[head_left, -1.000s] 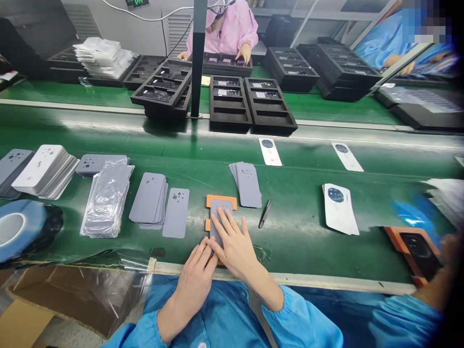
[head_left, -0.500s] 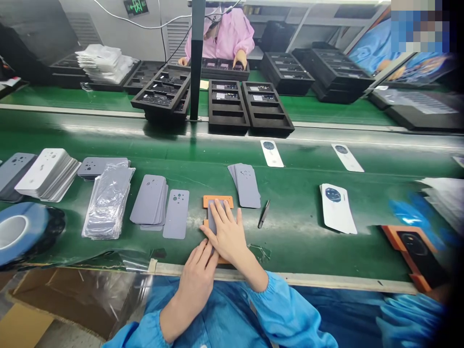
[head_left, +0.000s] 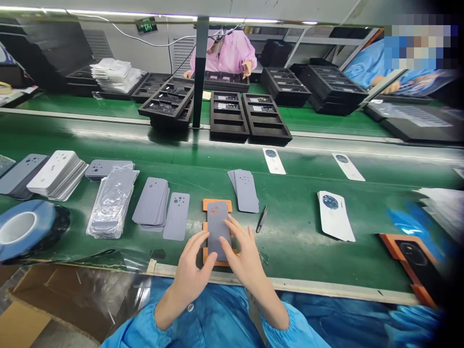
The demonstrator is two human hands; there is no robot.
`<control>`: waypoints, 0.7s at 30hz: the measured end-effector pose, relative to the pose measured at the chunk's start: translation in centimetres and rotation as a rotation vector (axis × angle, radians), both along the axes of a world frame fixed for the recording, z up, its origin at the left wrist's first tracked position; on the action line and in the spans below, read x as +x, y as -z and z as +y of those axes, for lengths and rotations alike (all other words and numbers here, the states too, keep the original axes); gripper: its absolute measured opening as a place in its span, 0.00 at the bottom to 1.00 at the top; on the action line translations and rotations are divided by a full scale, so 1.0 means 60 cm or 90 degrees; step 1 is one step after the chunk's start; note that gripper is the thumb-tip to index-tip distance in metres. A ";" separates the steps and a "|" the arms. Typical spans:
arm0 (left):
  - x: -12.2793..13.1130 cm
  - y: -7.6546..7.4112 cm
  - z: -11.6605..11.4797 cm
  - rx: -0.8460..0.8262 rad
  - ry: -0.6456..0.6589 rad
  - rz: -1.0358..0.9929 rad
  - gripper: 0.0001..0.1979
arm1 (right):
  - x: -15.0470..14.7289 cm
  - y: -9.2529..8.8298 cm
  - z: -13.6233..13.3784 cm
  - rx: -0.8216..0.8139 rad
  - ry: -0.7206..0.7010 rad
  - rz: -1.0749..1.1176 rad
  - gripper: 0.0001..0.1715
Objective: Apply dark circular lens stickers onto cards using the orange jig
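Observation:
A grey phone back panel (head_left: 218, 237) with camera holes lies over an orange fixture (head_left: 207, 205) in front of me. Orange shows through the holes at its top. My left hand (head_left: 193, 263) is at the panel's lower left edge, fingers and thumb apart. Along the right side, my right hand (head_left: 243, 251) has its fingers spread, the fingertips and thumb over the panel's edge. Whether either hand presses on it I cannot tell. Black tweezers (head_left: 262, 219) lie to the right, below a fanned pile of grey panels (head_left: 247, 192). A single grey panel (head_left: 176, 216) rests on the left.
More panel stacks (head_left: 151, 203), a plastic-wrapped stack (head_left: 113, 203) and a blue tape roll (head_left: 21, 229) stand left. White panels (head_left: 335, 215) and another orange fixture (head_left: 389, 241) are at right. Black trays (head_left: 229, 116) line the back; co-workers sit beyond.
My hands have moved apart: the right came off the panel's top and back to its right side, the left to its left edge. More of the panel shows. The view has tilted up.

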State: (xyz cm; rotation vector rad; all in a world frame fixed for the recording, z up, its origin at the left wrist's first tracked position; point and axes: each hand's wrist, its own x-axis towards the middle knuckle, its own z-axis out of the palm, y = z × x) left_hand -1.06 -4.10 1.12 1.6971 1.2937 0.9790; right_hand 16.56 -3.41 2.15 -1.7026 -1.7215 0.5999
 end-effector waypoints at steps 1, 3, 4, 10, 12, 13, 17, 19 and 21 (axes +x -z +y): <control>0.000 -0.002 0.004 -0.045 -0.012 -0.049 0.22 | -0.005 -0.011 -0.002 -0.004 -0.026 0.037 0.25; -0.002 -0.003 0.013 -0.135 -0.045 -0.155 0.24 | -0.016 -0.029 -0.006 -0.027 -0.092 0.099 0.25; -0.003 -0.001 0.017 -0.173 -0.062 -0.206 0.26 | -0.020 -0.035 -0.007 -0.040 -0.119 0.120 0.24; -0.015 0.003 0.036 -0.266 -0.127 -0.372 0.34 | -0.022 -0.022 0.006 -0.053 -0.088 0.085 0.21; -0.017 0.002 0.039 -0.275 -0.142 -0.377 0.34 | -0.018 -0.013 0.015 -0.070 -0.077 0.050 0.22; -0.018 0.003 0.040 -0.283 -0.145 -0.376 0.34 | -0.017 -0.010 0.020 -0.080 -0.077 0.031 0.23; -0.016 0.010 0.045 -0.298 -0.140 -0.376 0.36 | -0.020 -0.008 0.033 -0.105 -0.078 -0.034 0.24; -0.016 0.015 0.047 -0.297 -0.136 -0.383 0.37 | -0.021 -0.010 0.037 -0.105 -0.069 -0.043 0.24; -0.016 0.019 0.050 -0.302 -0.132 -0.394 0.38 | -0.020 -0.014 0.041 -0.117 -0.055 -0.032 0.24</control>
